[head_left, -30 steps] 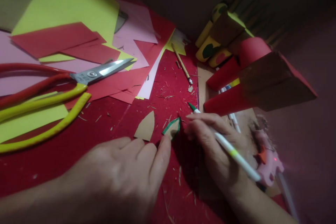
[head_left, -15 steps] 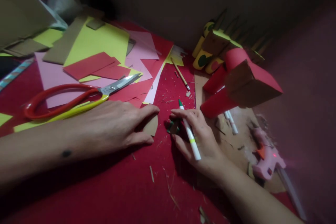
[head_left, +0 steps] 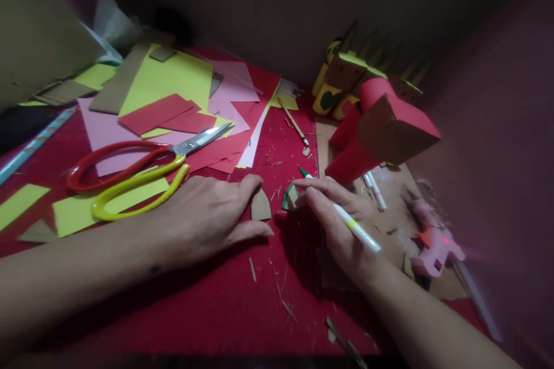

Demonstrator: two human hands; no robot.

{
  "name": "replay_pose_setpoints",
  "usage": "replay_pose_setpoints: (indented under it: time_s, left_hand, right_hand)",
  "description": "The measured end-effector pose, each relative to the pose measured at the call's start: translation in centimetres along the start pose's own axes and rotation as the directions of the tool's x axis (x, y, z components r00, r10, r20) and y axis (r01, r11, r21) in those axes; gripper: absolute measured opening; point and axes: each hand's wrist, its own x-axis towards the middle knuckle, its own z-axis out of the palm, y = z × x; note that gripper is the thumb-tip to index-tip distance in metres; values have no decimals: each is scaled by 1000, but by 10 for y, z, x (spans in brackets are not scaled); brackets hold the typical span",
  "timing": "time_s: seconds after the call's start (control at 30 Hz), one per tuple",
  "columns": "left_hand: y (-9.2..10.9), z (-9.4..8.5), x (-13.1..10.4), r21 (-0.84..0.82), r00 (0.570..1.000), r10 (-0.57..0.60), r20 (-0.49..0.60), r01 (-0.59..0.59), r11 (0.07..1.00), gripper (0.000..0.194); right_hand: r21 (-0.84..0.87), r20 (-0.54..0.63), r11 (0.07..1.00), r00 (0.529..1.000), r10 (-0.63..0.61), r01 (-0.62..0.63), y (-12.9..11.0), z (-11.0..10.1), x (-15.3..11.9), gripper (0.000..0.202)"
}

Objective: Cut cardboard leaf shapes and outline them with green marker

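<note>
My left hand [head_left: 220, 207] rests on the red table with finger and thumb spread around a small curved cardboard piece [head_left: 260, 206]; the thumb is apart from it. Between my hands sits a smaller cardboard piece with green-coloured edges [head_left: 291, 198]. My right hand [head_left: 335, 213] is closed on a white marker [head_left: 357, 229] with a yellow-green band, its green tip pointing away to the upper left. The right fingertips are at the edge of the green-edged piece; whether they touch it I cannot tell.
Red-and-yellow-handled scissors [head_left: 186, 148] lie beyond my left forearm, over coloured paper sheets [head_left: 168, 81]. A pencil [head_left: 293, 121] lies ahead. At right stand a red paper-and-cardboard shape [head_left: 389, 121] and a spiked yellow one [head_left: 350, 78]. A pink glue gun [head_left: 437, 248] lies on cardboard.
My left finger and thumb have spread away from the curved cardboard piece. The marker has tilted flatter in my right hand, and the green-edged piece shows more clearly. The view has shifted slightly.
</note>
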Motion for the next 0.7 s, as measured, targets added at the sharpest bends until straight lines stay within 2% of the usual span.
replay_pose_setpoints:
  time_s: [0.1,0.2,0.27,0.33,0.43,0.53,0.7]
  left_hand:
    - [-2,-14,5,-152,998,56,-24,-59,987,57]
    - [-7,-29,8,-264,986,164,-33,-167,950,39]
    - [-6,-35,6,-245,967,245,-61,-253,936,32]
    - [-1,-34,1,-122,946,313,-90,-322,939,32]
    - [8,-28,-5,55,932,351,-93,-347,936,39]
    - [13,-20,-9,101,930,361,-64,-354,930,41]
    - [16,-3,-15,128,941,324,-95,-311,942,43]
  right_hand:
    - [111,-1,992,998,56,-55,-2,2,-1,18]
    - [306,-7,927,973,230,-217,1,5,2,16]
    - [457,19,832,939,343,-314,4,6,5,15]
    - [521,71,768,916,396,-373,4,8,7,13]
    - [490,149,751,892,428,-442,0,11,10,11]
    - [423,170,775,881,440,-469,-8,16,13,13]
    - [192,126,898,918,377,-395,-13,24,21,10]
